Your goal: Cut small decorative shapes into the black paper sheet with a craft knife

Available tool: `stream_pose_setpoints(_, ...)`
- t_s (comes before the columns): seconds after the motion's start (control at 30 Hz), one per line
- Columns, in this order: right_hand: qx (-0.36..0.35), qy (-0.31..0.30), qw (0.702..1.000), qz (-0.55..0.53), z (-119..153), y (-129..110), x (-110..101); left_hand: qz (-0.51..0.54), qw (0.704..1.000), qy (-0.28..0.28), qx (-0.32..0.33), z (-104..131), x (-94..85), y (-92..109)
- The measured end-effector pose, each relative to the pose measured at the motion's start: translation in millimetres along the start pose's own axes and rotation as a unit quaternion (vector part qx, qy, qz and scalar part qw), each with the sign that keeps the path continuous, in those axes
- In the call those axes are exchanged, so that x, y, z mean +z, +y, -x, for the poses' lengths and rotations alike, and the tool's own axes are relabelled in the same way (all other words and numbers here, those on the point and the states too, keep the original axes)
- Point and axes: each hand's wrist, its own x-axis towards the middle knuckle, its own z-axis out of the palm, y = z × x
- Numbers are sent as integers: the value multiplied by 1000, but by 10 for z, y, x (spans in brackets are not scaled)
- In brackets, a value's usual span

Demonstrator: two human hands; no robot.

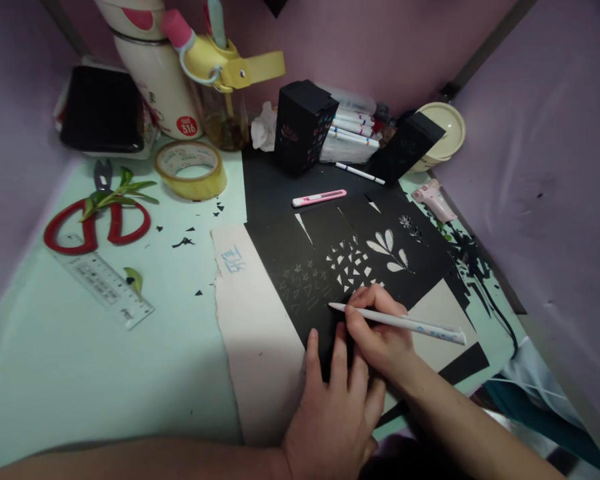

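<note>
Hands, two. Right hand (387, 343): one white pen (405, 321) pinched between thumb and fingers, tip at the black sheet. Left hand (330, 413): laid down with fingers spread, on the near part of the sheet, holding nothing visible.

Black sheet (325, 233), one, lying at the middle of the pale green table (105, 373) and partly over a torn white paper (260, 360) with blue writing. It bore one large leaf-sprig cut-out (390, 252), a cluster of small cut-outs, too many to count surely, and, left of these, drawn outlines of stars and triangles.

Tools: one pink cutter (319, 198), beyond the outlines; one pair of red-handled scissors (130, 230); one clear ruler (110, 290); one roll of yellow tape (200, 180).

Containers: one clear-bodied bottle (213, 113) with a yellow top, dark matter low inside; one cream bottle (155, 80), contents hidden; one clear case (350, 155) holding several white markers, overlapping, count uncertain; one cream pot (443, 133), lidded. Black boxes, two: one upright box (300, 127), one tilted box (405, 148). One loose marker (360, 173) lay before the case.

Black scraps (473, 267), many, were heaped at right.
</note>
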Motion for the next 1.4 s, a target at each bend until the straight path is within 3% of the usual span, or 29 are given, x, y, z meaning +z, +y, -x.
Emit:
stream_pose_setpoints(0.43, 5, 9, 1000, 20, -17, -6, -4, 1, 1000, -7, 2, 9, -4, -4)
stream_pose_setpoints(0.83, 7, -27, 998, -48, 6, 32, -7, 6, 1000, -3, -2, 17, 9, 12)
stream_pose_setpoints(1.4, 7, -17, 1000, 6, 8, -9, -24, 5, 1000, -3, -4, 9, 10, 20)
